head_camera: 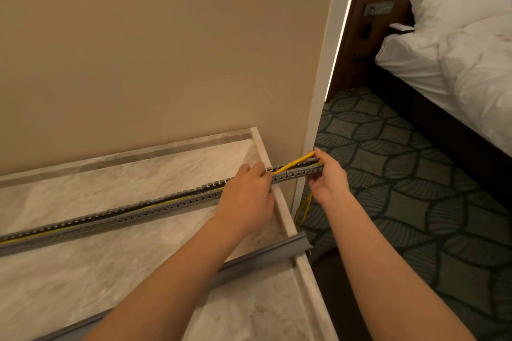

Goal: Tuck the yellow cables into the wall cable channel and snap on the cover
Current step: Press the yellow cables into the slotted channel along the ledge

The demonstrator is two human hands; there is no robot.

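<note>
A long grey slotted cable channel (155,210) lies across a marble counter (83,279), its right end jutting past the counter's edge. Yellow cables (293,163) run inside it along its length and rise out of it near the right end. My left hand (246,196) rests on the channel with its fingers pressing the cables into it. My right hand (328,174) pinches the yellow cables at the channel's right end. More yellow cable (302,207) hangs down below that hand toward the floor. The grey cover strip (266,256) lies loose on the counter, nearer to me.
A beige wall (166,50) rises behind the counter, ending in a white corner trim (318,91). Patterned green carpet (415,174) covers the floor on the right. A bed with white linen (457,58) stands at the upper right.
</note>
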